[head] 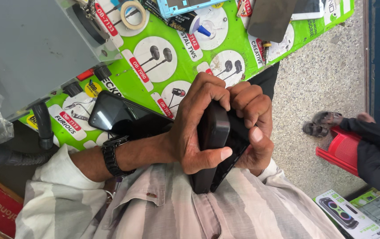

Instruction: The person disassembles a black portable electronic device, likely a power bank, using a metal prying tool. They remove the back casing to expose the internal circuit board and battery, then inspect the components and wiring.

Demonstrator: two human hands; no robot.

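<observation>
Two hands clamp a black phone (214, 146) against the striped shirt (243, 208); left hand (198, 128) wraps its back, right hand (254, 117) curls over the screen panel (230, 152) lifting along one edge; pry evenly, I judge, thumbs low.

Head camera looks steeply down; close.

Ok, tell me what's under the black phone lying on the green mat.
The black phone rests on the green mat. Its lower right end is hidden behind the left hand and wrist, so anything beneath there can't be seen.
</observation>
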